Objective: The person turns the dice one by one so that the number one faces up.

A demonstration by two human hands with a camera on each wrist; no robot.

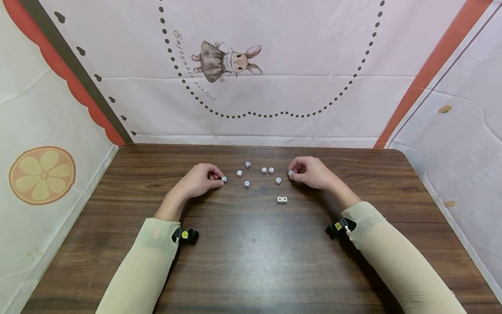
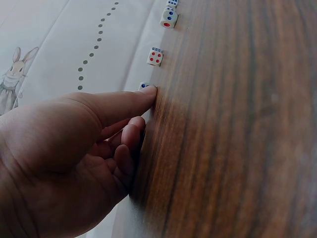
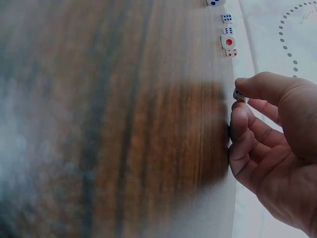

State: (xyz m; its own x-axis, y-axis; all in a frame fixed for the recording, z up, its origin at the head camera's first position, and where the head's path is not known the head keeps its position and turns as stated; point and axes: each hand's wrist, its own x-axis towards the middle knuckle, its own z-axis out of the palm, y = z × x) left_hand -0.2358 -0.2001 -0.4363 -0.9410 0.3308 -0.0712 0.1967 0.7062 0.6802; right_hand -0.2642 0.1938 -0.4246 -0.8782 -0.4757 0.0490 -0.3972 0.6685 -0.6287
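Note:
My left hand point(image 1: 201, 179) is at the left end of a loose group of small white dice. Its thumb and forefinger pinch a die point(image 1: 224, 179) on the table; in the left wrist view the thumb tip partly covers that die point(image 2: 144, 86). At the group's right end, my right hand point(image 1: 312, 172) pinches another die point(image 1: 290, 173). The right wrist view shows this die point(image 3: 239, 94) between thumb and fingertips, mostly hidden. Between the hands lie several dice, among them a die point(image 1: 239, 173) near the left hand and a die point(image 1: 278, 180) near the right.
Two dice point(image 1: 282, 200) sit side by side, nearer to me than the others. The brown wood-grain table point(image 1: 251, 261) ends at the back against a pale printed cloth point(image 1: 298, 52) with a rabbit figure. Cloth also hangs at both sides.

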